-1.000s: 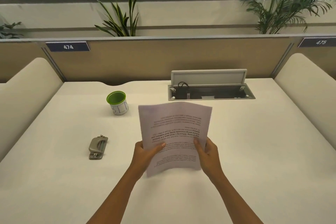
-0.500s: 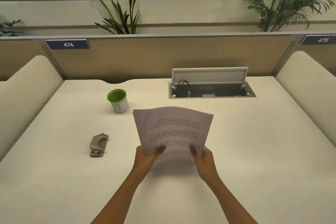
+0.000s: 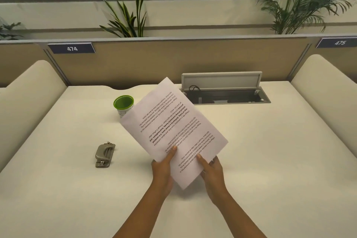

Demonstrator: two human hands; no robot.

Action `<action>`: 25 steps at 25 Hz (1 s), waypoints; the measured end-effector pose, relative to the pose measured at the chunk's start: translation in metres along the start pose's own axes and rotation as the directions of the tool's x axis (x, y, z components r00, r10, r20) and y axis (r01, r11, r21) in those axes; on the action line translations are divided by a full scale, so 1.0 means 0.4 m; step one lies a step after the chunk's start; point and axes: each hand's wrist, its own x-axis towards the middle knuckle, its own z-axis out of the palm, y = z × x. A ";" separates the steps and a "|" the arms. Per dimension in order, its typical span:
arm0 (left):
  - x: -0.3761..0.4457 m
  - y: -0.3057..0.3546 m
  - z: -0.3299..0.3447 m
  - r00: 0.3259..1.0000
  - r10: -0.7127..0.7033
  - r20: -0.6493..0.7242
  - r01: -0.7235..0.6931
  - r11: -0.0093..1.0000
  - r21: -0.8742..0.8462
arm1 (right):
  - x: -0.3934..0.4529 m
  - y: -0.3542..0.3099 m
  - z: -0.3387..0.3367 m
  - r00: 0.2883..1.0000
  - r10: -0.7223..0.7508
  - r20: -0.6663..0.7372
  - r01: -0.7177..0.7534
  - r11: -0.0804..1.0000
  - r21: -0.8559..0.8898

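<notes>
I hold a printed sheet of white paper (image 3: 172,127) above the middle of the cream desk (image 3: 270,160), turned so its long side runs from lower right to upper left. My left hand (image 3: 163,168) pinches its near left edge, thumb on top. My right hand (image 3: 211,170) pinches the near right edge, thumb on the print. The text faces up and reads upside down to me. The sheet's far corner hides part of a green-rimmed cup (image 3: 123,104).
A grey hole punch (image 3: 104,155) lies on the desk to the left. An open cable box (image 3: 225,92) with raised lid sits at the back right. Padded dividers flank the desk; a partition labelled 474 and 475 and plants stand behind.
The sheet has been rotated counter-clockwise from roughly square-on to diagonal and tipped up toward me; both hands kept their hold on its near end.
</notes>
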 end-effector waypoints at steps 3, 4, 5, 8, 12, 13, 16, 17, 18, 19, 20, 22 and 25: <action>-0.009 0.001 0.001 0.999 -0.026 0.043 0.028 0.999 -0.024 | 0.010 -0.009 0.009 0.997 -0.072 0.021 0.074 0.996 -0.058; -0.006 0.005 -0.002 0.998 -0.041 0.046 0.043 0.999 -0.030 | 0.014 -0.017 0.004 0.996 -0.092 0.004 0.091 0.990 -0.110; -0.001 0.015 -0.010 0.997 -0.064 0.046 0.067 0.997 -0.049 | 0.019 -0.026 -0.008 0.994 -0.113 -0.010 0.110 0.980 -0.168; 0.033 0.070 -0.075 0.991 -0.131 0.034 0.135 0.972 -0.192 | 0.041 -0.055 -0.069 0.985 -0.175 -0.011 0.166 0.951 -0.260; 0.100 0.190 -0.219 0.966 -0.201 0.166 0.236 0.943 -0.233 | 0.059 -0.108 -0.148 0.985 -0.170 0.029 0.169 0.923 -0.346; 0.109 0.213 -0.236 0.947 -0.230 0.223 0.256 0.962 -0.097 | 0.060 -0.117 -0.161 0.985 -0.159 0.063 0.171 0.914 -0.369; 0.129 0.238 -0.224 0.896 -0.326 0.301 0.200 0.902 0.381 | 0.062 -0.134 -0.175 0.978 -0.133 0.160 0.190 0.888 -0.420; 0.125 0.239 -0.207 0.885 -0.335 0.324 0.148 0.861 0.486 | 0.063 -0.137 -0.172 0.974 -0.136 0.178 0.202 0.878 -0.433; 0.123 0.234 -0.192 0.887 -0.319 0.335 0.091 0.831 0.549 | 0.063 -0.138 -0.166 0.971 -0.146 0.188 0.217 0.868 -0.447; 0.124 0.225 -0.181 0.896 -0.286 0.339 0.039 0.812 0.582 | 0.064 -0.139 -0.157 0.969 -0.163 0.188 0.233 0.857 -0.459; 0.127 0.211 -0.174 0.910 -0.235 0.341 -0.010 0.810 0.586 | 0.064 -0.137 -0.148 0.965 -0.189 0.182 0.254 0.847 -0.468; 0.128 0.187 -0.162 0.948 -0.079 0.309 -0.109 0.830 0.547 | 0.065 -0.134 -0.132 0.951 -0.266 0.156 0.309 0.824 -0.476; 0.132 0.168 -0.145 0.959 0.109 0.260 -0.229 0.839 0.493 | 0.066 -0.136 -0.117 0.929 -0.350 0.120 0.364 0.806 -0.467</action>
